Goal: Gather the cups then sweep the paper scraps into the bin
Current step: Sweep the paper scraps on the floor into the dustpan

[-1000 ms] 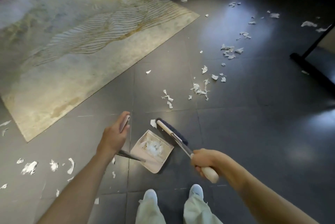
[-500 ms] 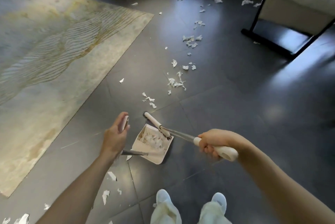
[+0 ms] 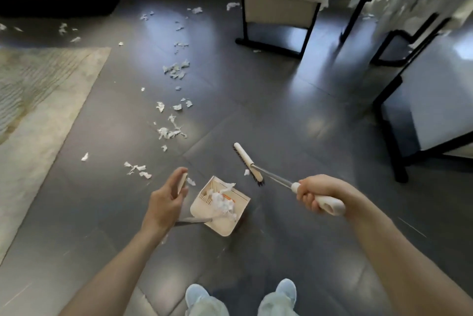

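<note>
Sweeping stage: my left hand [image 3: 166,203] grips the dustpan [image 3: 230,215] by its handle, my right hand [image 3: 317,195] clenches the brush [image 3: 247,162], and the loose paper scraps [image 3: 167,133] trail from 11 toward 12 o'clock, nearer my left.

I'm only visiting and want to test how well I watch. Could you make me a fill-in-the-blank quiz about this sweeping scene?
The right hand grips the handle of a ____.
The left hand holds the ____, which already contains paper scraps.
More scraps trail across the dark floor, right of the pale ____.
Missing words: brush; dustpan; rug.
</note>
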Demonstrator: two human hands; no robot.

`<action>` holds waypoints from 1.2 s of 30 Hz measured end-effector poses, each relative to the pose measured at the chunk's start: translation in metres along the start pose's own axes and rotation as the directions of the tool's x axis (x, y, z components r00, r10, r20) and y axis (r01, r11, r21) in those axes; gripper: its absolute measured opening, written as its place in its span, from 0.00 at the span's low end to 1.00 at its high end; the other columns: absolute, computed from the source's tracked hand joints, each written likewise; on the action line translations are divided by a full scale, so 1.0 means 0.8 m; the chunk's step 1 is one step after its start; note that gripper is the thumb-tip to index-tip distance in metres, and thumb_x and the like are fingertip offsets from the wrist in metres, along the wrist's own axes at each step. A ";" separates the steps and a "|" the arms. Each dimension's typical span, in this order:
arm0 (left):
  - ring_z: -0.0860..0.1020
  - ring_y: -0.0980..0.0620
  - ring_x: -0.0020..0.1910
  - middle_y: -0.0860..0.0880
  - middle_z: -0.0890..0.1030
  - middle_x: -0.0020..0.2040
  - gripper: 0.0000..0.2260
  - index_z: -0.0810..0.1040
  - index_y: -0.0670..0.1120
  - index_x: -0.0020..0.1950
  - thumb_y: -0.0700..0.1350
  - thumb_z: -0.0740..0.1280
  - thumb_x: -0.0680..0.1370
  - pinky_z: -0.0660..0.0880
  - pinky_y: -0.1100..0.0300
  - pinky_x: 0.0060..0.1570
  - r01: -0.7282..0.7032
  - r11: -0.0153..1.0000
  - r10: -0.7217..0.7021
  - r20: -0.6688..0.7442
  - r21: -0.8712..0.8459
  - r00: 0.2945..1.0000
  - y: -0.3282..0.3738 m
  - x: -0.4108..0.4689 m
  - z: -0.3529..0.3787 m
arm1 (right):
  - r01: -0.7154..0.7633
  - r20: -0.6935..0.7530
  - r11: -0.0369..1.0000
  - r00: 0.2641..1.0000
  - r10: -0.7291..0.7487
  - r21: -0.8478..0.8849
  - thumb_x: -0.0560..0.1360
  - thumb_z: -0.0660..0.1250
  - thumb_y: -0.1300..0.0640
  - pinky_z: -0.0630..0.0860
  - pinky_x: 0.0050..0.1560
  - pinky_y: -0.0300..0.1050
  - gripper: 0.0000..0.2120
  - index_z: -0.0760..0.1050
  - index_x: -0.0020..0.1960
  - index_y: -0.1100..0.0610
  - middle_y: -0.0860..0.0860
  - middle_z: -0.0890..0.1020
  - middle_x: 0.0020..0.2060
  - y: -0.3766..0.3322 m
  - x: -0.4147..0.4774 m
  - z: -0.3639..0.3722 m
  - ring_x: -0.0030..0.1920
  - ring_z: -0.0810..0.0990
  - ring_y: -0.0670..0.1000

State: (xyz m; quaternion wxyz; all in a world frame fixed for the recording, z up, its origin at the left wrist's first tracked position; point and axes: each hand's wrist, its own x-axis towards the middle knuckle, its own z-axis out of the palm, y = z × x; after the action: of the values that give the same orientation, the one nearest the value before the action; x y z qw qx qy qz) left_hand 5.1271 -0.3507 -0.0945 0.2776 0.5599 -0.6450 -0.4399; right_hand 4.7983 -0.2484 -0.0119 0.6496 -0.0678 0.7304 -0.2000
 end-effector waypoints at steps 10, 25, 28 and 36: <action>0.78 0.52 0.59 0.54 0.80 0.58 0.19 0.72 0.51 0.68 0.41 0.66 0.78 0.71 0.58 0.59 -0.175 0.968 0.132 0.227 0.180 0.965 0.101 -0.023 0.203 | -0.056 -0.211 0.995 0.975 0.073 0.085 0.73 0.57 0.71 0.63 0.18 0.31 0.07 0.68 0.42 0.61 0.51 0.67 0.23 0.111 -0.022 -0.230 0.16 0.65 0.44; 0.80 0.47 0.53 0.46 0.82 0.54 0.16 0.70 0.55 0.65 0.43 0.65 0.78 0.73 0.55 0.50 -0.226 0.938 0.140 0.307 0.263 0.941 0.152 -0.024 0.329 | -0.141 -0.071 0.987 0.988 0.136 -0.072 0.71 0.56 0.66 0.68 0.23 0.34 0.17 0.72 0.59 0.59 0.51 0.72 0.22 0.181 -0.001 -0.224 0.21 0.69 0.46; 0.80 0.48 0.47 0.49 0.81 0.45 0.14 0.68 0.61 0.59 0.45 0.64 0.78 0.69 0.59 0.44 -0.237 0.933 0.150 0.306 0.269 0.940 0.158 -0.025 0.339 | -0.184 0.069 0.979 0.981 0.179 0.088 0.73 0.56 0.67 0.65 0.19 0.32 0.19 0.72 0.60 0.56 0.50 0.69 0.20 0.186 -0.025 -0.216 0.18 0.67 0.44; 0.81 0.45 0.48 0.45 0.82 0.48 0.13 0.67 0.61 0.57 0.45 0.64 0.79 0.70 0.57 0.43 -0.254 0.930 0.158 0.335 0.266 0.929 0.153 -0.042 0.335 | -0.123 0.064 0.989 0.991 0.118 0.087 0.73 0.58 0.68 0.64 0.19 0.31 0.26 0.66 0.71 0.60 0.50 0.70 0.20 0.197 -0.084 -0.213 0.18 0.67 0.43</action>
State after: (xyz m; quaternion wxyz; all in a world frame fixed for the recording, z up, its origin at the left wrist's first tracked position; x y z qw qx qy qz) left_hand 4.8479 -0.2515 -0.1060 0.1292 0.4487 -0.7960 -0.3851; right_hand 4.6673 -0.0459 0.0031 0.6841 0.0003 0.7039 -0.1914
